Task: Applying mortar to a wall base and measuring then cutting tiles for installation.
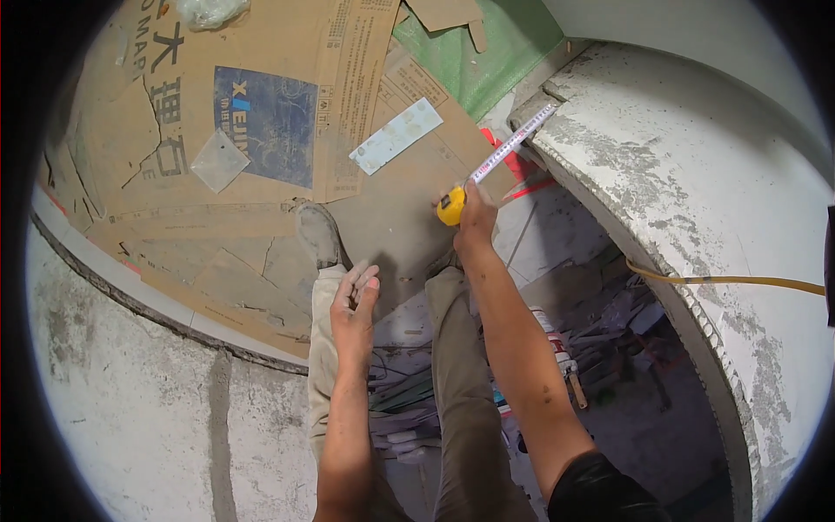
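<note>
My right hand is closed around a yellow tape measure. Its white blade runs out up and to the right, and the far end lies at the corner of the rough white wall. Lower and to the left, my left hand hangs above my trouser leg, fingers loosely bent, thumb apart, with nothing visible in it. Beneath both hands the floor is covered with brown cardboard sheets. A pale rectangular strip lies on the cardboard to the left of the tape measure.
A yellow hose or cable crosses the right wall's edge. Scrap strips and debris lie around my legs, near a wood-handled tool. Green sheeting, red material, a clear plastic bag and a small translucent square lie farther off.
</note>
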Demonstrator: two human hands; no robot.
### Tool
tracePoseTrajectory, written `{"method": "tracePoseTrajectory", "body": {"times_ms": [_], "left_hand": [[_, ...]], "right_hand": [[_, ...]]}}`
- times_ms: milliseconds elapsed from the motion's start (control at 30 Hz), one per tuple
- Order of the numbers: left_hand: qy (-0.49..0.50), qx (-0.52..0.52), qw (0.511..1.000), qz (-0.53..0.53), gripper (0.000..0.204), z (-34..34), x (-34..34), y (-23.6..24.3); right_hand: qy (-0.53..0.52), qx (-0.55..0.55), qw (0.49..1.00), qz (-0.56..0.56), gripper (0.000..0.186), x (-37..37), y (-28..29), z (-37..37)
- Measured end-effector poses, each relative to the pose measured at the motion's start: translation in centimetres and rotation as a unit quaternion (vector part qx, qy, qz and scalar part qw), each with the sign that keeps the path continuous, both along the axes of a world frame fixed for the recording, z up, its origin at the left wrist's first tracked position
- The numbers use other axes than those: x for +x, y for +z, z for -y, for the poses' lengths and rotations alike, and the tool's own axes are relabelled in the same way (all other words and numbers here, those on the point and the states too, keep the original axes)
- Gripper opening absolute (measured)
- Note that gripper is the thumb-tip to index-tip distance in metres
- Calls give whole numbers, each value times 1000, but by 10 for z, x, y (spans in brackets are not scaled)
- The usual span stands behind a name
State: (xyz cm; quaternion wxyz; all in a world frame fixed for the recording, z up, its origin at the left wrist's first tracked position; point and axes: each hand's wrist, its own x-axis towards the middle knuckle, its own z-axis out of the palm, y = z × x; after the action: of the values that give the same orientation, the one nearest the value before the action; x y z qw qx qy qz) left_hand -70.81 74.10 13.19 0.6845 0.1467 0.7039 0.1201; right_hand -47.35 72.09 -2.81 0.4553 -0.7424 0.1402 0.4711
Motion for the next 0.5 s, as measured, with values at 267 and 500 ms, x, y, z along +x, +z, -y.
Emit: {"method": "tracePoseTrajectory", "body": {"times_ms": [267,500], "left_hand": [[30,-7,1000,3,49,-9,4,5],[44,-22,999,3,49,-9,4,4]], "right_hand": [[-70,-15,997,-32,29,2,11,-32],[-81,-44,995,-23,25,12,4,-25]]}}
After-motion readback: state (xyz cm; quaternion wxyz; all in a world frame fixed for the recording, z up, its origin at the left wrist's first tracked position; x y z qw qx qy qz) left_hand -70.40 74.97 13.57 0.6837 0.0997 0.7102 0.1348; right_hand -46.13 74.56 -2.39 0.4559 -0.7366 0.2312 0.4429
